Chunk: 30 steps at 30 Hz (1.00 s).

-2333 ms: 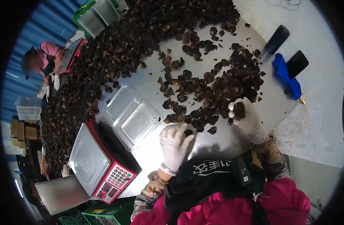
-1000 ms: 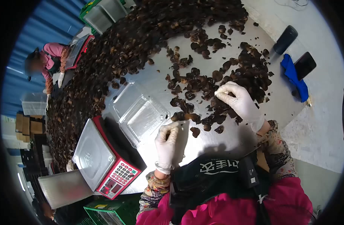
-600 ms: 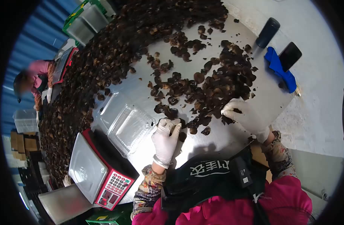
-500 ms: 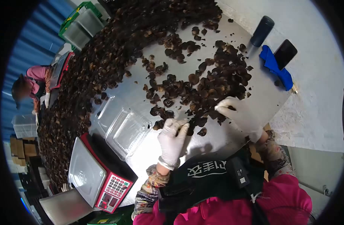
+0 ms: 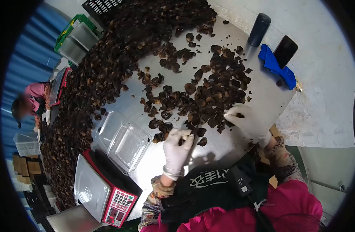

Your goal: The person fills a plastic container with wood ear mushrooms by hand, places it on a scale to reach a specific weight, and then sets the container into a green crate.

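Note:
My left hand [image 5: 176, 151], in a white glove, is closed in a pinch at the near edge of a loose heap of dark brown wood ear mushrooms [image 5: 220, 91]. A small dark piece shows between its thumb and fingers. At the heap's right side my right hand [image 5: 249, 123], also gloved, has its fingers curled together; a dark spot shows inside the curl, too small to make out. Left of my left hand lies a clear plastic clamshell box [image 5: 127, 149] with its lid open, and nothing shows inside it.
A red and white scale [image 5: 94, 185] stands at the lower left. The large mushroom pile [image 5: 96, 73] runs along the far side. At the right are a black bottle [image 5: 259, 29], a phone [image 5: 285, 51] and a blue cloth [image 5: 276, 65]. Another person [image 5: 34, 96] works across the table.
The whole view has shifted slightly. My left hand has drawn back a little from the heap, and its fingers have curled further. My right hand stays beside the heap, still curled.

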{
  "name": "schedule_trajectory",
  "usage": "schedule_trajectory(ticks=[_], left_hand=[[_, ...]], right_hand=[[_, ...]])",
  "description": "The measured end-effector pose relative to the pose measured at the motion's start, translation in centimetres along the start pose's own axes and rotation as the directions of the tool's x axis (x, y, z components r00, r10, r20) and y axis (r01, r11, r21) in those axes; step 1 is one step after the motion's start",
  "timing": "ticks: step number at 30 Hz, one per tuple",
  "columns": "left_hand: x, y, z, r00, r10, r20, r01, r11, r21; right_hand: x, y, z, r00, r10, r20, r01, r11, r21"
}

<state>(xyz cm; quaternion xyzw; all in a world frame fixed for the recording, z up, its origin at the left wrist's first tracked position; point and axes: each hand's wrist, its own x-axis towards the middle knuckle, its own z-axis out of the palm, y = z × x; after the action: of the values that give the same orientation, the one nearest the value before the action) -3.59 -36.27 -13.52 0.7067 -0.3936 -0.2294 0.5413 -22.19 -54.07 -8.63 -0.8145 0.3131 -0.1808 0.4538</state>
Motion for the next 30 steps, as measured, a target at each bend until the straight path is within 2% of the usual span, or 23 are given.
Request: schedule_trajectory(ticks=[1,2,3,4,5,7,9,10,12,14,15,17,18,19,21,22,23,24,25,26,27,29,30], left_hand=[[-0.1,-0.5,-1.2,0.962,-0.247,0.120,0.272,0.919,-0.287],[0.7,3.5,-2.6,0.834,-0.471,0.285,0.544,0.622,-0.564],[1.2,3.6,-2.4,0.866,-0.462,0.191,0.496,0.747,-0.442],[1.0,2.7,-2.4,0.891,-0.432,0.139,0.451,0.810,-0.375],[1.0,2.1,-2.4,0.915,-0.395,0.089,0.402,0.864,-0.303],[1.2,1.9,-3.4,0.960,-0.276,0.056,0.277,0.891,-0.361],[1.6,2.5,-4.6,0.922,-0.375,0.097,0.371,0.779,-0.506],[1.6,2.3,-5.2,0.920,-0.370,0.126,0.375,0.742,-0.556],[1.2,1.5,-5.5,0.920,-0.361,0.154,0.377,0.704,-0.602],[0.9,1.0,-5.1,0.917,-0.337,0.215,0.373,0.525,-0.765],[0.8,1.4,-4.8,0.918,-0.334,0.214,0.370,0.527,-0.766],[0.8,2.3,-4.4,0.894,-0.354,0.275,0.405,0.378,-0.832],[0.9,2.2,-4.6,0.892,-0.337,0.300,0.420,0.378,-0.825],[1.0,1.9,-4.9,0.894,-0.333,0.300,0.419,0.384,-0.823],[0.7,1.1,-5.4,0.906,-0.284,0.315,0.384,0.234,-0.893],[0.4,0.9,-5.6,0.912,-0.269,0.311,0.376,0.239,-0.895],[0.5,0.6,-5.7,0.912,-0.272,0.307,0.373,0.238,-0.897],[0.7,0.2,-5.8,0.904,-0.314,0.291,0.370,0.234,-0.899],[1.2,0.6,-5.7,0.893,-0.356,0.274,0.368,0.228,-0.902],[1.2,1.9,-5.1,0.882,-0.398,0.251,0.362,0.232,-0.903],[1.5,1.9,-5.0,0.882,-0.398,0.252,0.361,0.229,-0.904],[2.1,1.9,-4.7,0.862,-0.428,0.273,0.463,0.442,-0.768],[3.1,1.1,-3.8,0.902,-0.409,0.136,0.405,0.696,-0.593]], right_hand=[[-0.2,0.4,-0.3,1.000,0.002,0.002,-0.002,1.000,0.000],[-0.4,0.7,-0.4,1.000,0.008,-0.024,-0.008,1.000,0.009],[-0.6,0.9,-0.4,0.999,0.015,-0.051,-0.014,1.000,0.017],[-0.6,0.7,0.3,0.999,-0.034,-0.037,0.035,0.999,0.041],[-0.1,1.0,1.4,0.986,-0.168,0.016,0.169,0.985,-0.027],[-0.6,0.0,2.8,0.992,-0.108,0.063,0.115,0.986,-0.124],[-0.1,0.4,3.5,0.983,-0.184,0.015,0.184,0.978,-0.098],[0.2,0.5,3.8,0.967,-0.253,-0.034,0.250,0.965,-0.080],[1.2,-0.5,4.6,0.968,-0.247,-0.048,0.244,0.969,-0.046],[2.0,-1.3,5.7,0.969,-0.248,-0.010,0.247,0.968,-0.045],[2.4,-1.2,6.6,0.938,-0.342,0.053,0.344,0.904,-0.254],[3.7,-2.0,8.5,0.933,-0.288,0.217,0.361,0.720,-0.592],[4.3,-1.3,9.5,0.917,-0.316,0.243,0.392,0.602,-0.696],[4.5,-1.2,9.5,0.917,-0.320,0.237,0.391,0.603,-0.696],[4.6,-2.6,8.6,0.961,-0.109,0.256,0.233,0.816,-0.530],[4.1,-2.9,7.6,0.971,-0.153,0.186,0.212,0.911,-0.355],[3.8,-2.5,6.4,0.958,-0.249,0.140,0.266,0.957,-0.113],[3.7,-1.4,5.8,0.963,-0.241,0.125,0.221,0.963,0.152],[3.9,-1.8,5.0,0.967,-0.227,0.113,0.163,0.899,0.406],[3.0,-2.7,2.4,0.945,0.090,0.314,-0.252,0.813,0.525],[3.0,-1.7,1.9,0.952,0.086,0.293,-0.277,0.644,0.713],[2.9,-1.1,0.4,0.927,0.134,0.351,-0.370,0.485,0.792],[3.3,-1.3,0.5,0.931,0.237,0.277,-0.363,0.530,0.766]])
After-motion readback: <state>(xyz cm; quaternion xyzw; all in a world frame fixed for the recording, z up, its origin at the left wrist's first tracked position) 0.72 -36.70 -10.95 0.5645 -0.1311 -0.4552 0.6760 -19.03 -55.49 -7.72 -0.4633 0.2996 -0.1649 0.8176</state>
